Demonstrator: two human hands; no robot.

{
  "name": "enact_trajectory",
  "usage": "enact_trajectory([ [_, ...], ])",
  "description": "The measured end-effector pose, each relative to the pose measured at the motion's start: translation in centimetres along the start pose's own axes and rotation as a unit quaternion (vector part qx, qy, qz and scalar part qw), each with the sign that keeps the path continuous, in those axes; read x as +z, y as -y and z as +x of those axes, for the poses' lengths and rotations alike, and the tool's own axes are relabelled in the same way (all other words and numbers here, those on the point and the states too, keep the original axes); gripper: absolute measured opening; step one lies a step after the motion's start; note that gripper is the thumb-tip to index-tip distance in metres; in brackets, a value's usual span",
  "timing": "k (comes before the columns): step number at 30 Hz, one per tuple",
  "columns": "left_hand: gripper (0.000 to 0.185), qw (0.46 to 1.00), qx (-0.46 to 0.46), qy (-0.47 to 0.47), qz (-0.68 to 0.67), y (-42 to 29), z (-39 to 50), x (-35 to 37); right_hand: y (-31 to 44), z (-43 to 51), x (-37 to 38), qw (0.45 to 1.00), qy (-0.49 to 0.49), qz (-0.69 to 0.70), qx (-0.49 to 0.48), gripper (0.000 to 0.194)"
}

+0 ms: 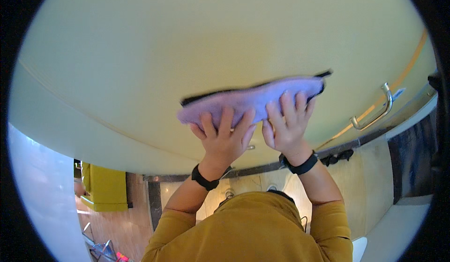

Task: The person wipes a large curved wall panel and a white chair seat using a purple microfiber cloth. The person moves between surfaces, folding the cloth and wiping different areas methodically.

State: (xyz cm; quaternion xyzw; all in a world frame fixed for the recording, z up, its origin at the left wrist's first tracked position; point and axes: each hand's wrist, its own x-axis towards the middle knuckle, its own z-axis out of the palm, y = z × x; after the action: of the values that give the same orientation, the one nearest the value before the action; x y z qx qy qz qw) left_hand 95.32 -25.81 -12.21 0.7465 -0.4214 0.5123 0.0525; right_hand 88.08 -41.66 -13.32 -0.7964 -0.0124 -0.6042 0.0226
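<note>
A purple cloth (242, 100) with a black edge lies spread against a large pale frosted panel (211, 51). Both of my hands press on it with spread fingers. My left hand (225, 132) is on the cloth's lower left part, and my right hand (290, 121) is on its right part. The thumbs point towards each other, a short gap apart. A black band sits on each wrist. The cloth's black corner sticks out at the upper right, beyond my right fingers. What lies under the cloth is hidden.
A curved metal handle (374, 112) is fixed at the panel's right side. Black objects (337, 157) lie on the tiled floor by the panel's foot. At the lower left are a yellow-green upholstered seat (107, 188), wooden flooring and a metal-framed item (102, 248). A pale wall bounds the left.
</note>
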Motion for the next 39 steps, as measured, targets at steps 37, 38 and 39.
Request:
enact_trajectory([
  [37, 0.044, 0.999, 0.001, -0.015, -0.047, -2.8, 8.6, -2.3, -5.4, 6.5, -3.5, 0.997, -0.070, -0.006, 0.019, 0.039],
  [38, 0.042, 0.996, -0.043, -0.025, -0.079, -2.9, 10.8, -3.0, -5.9, 8.8, -4.2, 0.998, -0.054, -0.025, 0.022, 0.039],
  [39, 0.041, 0.996, -0.034, -0.049, -0.072, -3.0, 12.5, -3.6, -6.3, 10.8, -4.7, 0.994, -0.105, -0.010, 0.007, 0.039],
])
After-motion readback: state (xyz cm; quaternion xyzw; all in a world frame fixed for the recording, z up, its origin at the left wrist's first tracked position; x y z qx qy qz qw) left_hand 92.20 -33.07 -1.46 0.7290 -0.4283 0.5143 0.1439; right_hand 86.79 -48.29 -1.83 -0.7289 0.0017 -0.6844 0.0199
